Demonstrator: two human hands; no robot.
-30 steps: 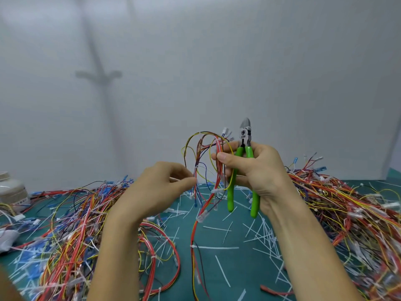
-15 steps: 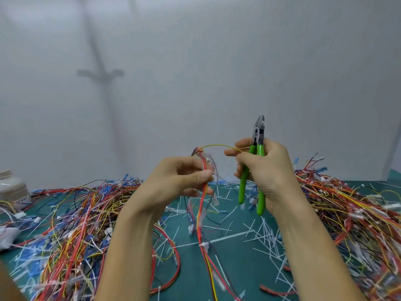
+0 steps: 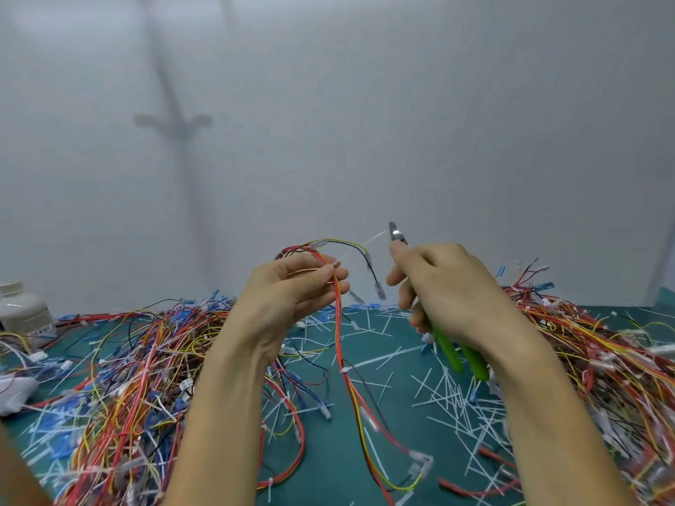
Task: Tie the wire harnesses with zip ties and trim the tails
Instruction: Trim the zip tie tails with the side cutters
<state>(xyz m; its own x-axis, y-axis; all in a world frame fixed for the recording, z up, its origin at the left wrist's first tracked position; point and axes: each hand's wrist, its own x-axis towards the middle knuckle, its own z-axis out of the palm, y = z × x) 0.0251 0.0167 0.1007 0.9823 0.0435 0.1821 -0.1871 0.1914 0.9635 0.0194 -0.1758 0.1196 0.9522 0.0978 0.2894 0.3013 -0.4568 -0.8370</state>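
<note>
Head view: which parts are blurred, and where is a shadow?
Head view: the dangling connectors at centre are motion-blurred; the wire pile at lower left smears toward the edge; a cross-shaped shadow lies on the wall; lighting is even, without glare.

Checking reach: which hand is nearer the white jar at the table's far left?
Left. The left hand, holding the wire harness, sits right of the white jar; the right hand, gripping the green cutters, is farther right.
</note>
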